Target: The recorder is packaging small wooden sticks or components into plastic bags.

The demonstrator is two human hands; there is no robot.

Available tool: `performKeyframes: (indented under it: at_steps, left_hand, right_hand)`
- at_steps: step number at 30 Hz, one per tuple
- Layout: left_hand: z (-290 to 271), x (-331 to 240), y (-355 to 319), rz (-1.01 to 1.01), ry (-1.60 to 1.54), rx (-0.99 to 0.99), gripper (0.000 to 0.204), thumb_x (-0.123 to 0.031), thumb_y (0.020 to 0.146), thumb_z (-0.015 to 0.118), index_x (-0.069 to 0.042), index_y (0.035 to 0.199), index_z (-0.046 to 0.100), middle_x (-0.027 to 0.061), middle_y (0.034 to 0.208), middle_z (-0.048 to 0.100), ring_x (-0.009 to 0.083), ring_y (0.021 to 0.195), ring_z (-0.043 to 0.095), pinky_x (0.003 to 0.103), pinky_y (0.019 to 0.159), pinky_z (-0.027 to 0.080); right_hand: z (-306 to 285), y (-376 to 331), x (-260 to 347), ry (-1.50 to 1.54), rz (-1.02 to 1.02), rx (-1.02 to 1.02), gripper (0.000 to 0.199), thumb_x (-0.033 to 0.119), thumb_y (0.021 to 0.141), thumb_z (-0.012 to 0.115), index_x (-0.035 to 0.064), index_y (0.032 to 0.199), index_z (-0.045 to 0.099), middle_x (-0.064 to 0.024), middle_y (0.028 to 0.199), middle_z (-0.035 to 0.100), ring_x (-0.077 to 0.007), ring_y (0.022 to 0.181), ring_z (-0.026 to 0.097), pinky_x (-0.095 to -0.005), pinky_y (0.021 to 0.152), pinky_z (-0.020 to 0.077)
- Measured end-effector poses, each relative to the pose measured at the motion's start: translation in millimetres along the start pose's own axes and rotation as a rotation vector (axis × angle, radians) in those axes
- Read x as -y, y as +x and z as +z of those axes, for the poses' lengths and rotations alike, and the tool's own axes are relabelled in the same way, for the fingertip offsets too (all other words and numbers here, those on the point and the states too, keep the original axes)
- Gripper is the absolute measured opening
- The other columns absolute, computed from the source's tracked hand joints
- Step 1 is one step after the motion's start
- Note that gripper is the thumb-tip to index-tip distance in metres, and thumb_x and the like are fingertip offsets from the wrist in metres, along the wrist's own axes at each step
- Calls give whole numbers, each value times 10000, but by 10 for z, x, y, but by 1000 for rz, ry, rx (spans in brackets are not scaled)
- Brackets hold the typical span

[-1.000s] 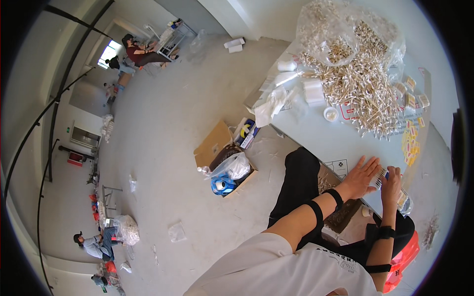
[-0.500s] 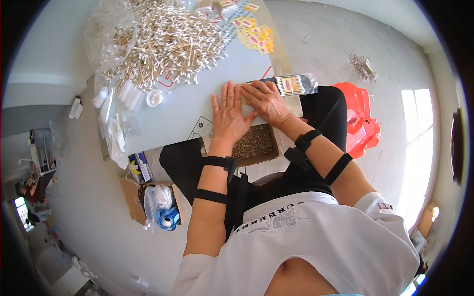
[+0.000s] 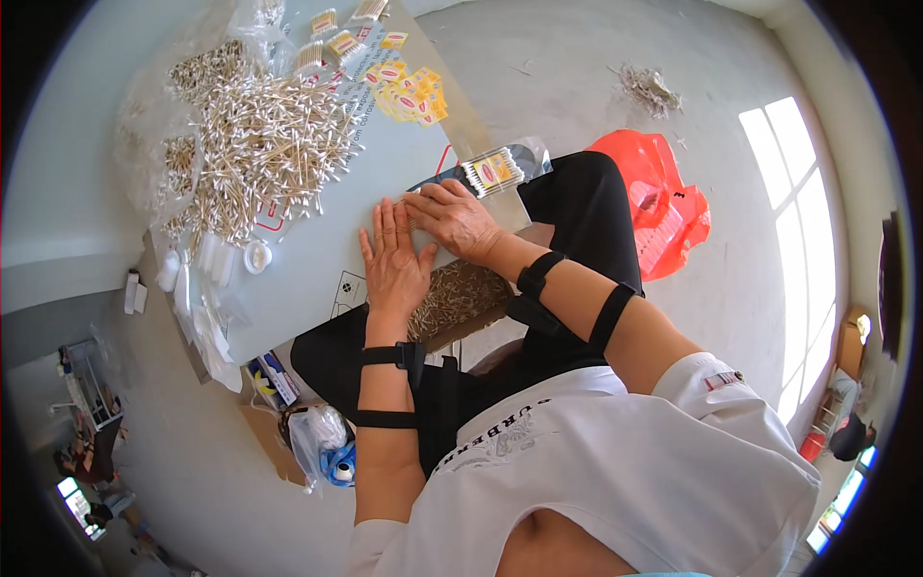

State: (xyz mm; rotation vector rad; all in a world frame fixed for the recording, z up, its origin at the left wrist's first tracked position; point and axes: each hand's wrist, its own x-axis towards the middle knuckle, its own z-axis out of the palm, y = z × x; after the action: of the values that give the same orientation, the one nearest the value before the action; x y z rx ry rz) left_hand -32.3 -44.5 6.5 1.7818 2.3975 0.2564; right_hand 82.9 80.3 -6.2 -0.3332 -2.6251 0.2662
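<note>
My left hand (image 3: 396, 264) lies at the near edge of the table (image 3: 322, 279), fingers stretched out and close together. Against its fingertips rests my right hand (image 3: 460, 226), its fingers bent and pressed together, thumb hidden. Thin pale sticks, apparently cotton swabs, show faintly between the hands; what the right fingers cover is hidden. Just beyond the right hand sits a flat bundle of cotton swabs (image 3: 493, 171) with a yellow label. Beneath the hands, a cardboard box (image 3: 457, 300) holds many loose swabs. A large heap of cotton swabs (image 3: 269, 144) spreads across the table's far left.
Yellow label cards (image 3: 409, 94) lie scattered beyond the bundle, with packed swab bundles (image 3: 343, 46) farther back. A small round white tub (image 3: 257, 256) and clear plastic bags (image 3: 207, 332) are at the left. A red plastic bag (image 3: 656, 207) lies on the floor at right.
The view has turned, so the table and hands appear farther left and lower, and more bundles show at the back. Both hands stay together at the table edge.
</note>
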Motion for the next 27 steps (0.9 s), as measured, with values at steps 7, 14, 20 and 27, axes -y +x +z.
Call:
performKeyframes:
  at_steps: [7, 14, 20, 27]
  left_hand:
    - [24, -19, -11, -1, 11, -9, 771, -401, 933, 539, -4, 1507, 213, 168, 1589, 166, 297, 1483, 117, 485, 1193, 73]
    - [53, -259, 167, 11, -31, -30, 762, -397, 940, 535, -3, 1507, 214, 182, 1586, 165, 306, 1480, 124, 479, 1193, 85]
    - [116, -546, 367, 54, -50, -16, 768, -402, 932, 550, -7, 1506, 226, 174, 1590, 161, 305, 1480, 124, 474, 1193, 94]
    - [180, -766, 489, 76, -100, -35, 758, -398, 932, 550, -8, 1502, 237, 167, 1582, 193, 300, 1478, 140, 479, 1189, 105]
  right_hand:
    - [-490, -210, -343, -154, 409, 117, 655, 395, 945, 522, 94, 1487, 312, -79, 1573, 252, -232, 1470, 181, -516, 1178, 67]
    - [-416, -470, -589, -59, 369, 248, 651, 411, 978, 448, 88, 1510, 257, -83, 1581, 234, -249, 1472, 171, -490, 1188, 61]
    - [-381, -490, -600, -15, 354, 214, 641, 398, 985, 439, 70, 1506, 260, -91, 1577, 241, -251, 1472, 170, -469, 1190, 76]
    - [-356, -508, -627, 26, 325, 167, 637, 392, 981, 438, 60, 1499, 273, -101, 1571, 255, -255, 1469, 180, -469, 1187, 97]
